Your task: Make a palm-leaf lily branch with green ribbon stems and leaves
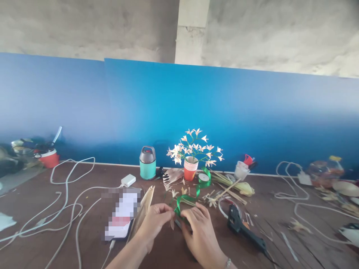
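The left hand has thumb and forefinger pressed together, apparently pinching the green ribbon; the right hand curls over it from the other side, though its exact grip cannot be told. The ribbon lies between the fingertips above the tabletop. Should either pinch loosen, the slack could twist or slip out of line. Loose pale flowers lie just beyond the fingers, where a sweeping knuckle could crush their thin petals.

Farther out, the ribbon spool sits beside the stacked paper cups; a sharp tug might drag it against them, and the wide flower spray above makes them look easy to topple. To the right, the glue gun lies near that hand; if hot, it could burn a straying wrist. Near the left forearm, the phone could be knocked or its cable snagged.
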Motion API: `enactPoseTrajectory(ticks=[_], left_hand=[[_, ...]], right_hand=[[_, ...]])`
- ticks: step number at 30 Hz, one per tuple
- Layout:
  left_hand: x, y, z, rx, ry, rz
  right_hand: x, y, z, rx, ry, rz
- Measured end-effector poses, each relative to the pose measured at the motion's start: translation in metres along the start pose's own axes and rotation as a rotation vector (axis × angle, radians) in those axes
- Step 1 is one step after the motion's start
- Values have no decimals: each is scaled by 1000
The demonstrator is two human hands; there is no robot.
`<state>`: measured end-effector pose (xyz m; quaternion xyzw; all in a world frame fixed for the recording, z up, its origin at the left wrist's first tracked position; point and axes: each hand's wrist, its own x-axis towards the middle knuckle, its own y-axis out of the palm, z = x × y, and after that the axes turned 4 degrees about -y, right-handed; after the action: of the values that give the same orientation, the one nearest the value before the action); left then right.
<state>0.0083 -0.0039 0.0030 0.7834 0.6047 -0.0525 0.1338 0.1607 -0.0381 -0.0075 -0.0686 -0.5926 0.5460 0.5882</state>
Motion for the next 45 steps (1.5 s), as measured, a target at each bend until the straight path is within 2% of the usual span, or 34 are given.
enactPoseTrajectory(ticks=[3, 7, 12, 15, 19, 22, 24, 32, 36, 41, 45], left_hand=[[5, -1, 6, 99, -19, -96], [8, -1, 14, 347, 19, -199], [-3, 0, 12, 828, 343, -318], [-8, 2, 8, 1009, 507, -315], [-9, 4, 6, 1097, 656, -205], [-8, 4, 7, 1132, 752, -94], [-7, 3, 8, 1154, 804, -67], [-8, 2, 7, 1216, 1052, -55], [-12, 4, 4, 1274, 1126, -86], [-18, 6, 1, 1373, 1187, -141], [-20, 7, 0, 1360, 1215, -157]], right_hand=[[-5, 2, -5, -90, -99, -75], [-3, -6, -8, -169, -221, 18], [11, -22, -5, -148, -286, 204], [23, -33, -4, -69, -264, 284], [40, -40, -7, 53, -183, 372], [47, -39, -12, 158, -105, 413], [48, -36, -16, 231, -37, 431], [46, -20, -24, 479, 329, 436], [45, -12, -26, 624, 551, 521], [43, -5, -26, 654, 692, 612], [44, -6, -25, 655, 737, 681]])
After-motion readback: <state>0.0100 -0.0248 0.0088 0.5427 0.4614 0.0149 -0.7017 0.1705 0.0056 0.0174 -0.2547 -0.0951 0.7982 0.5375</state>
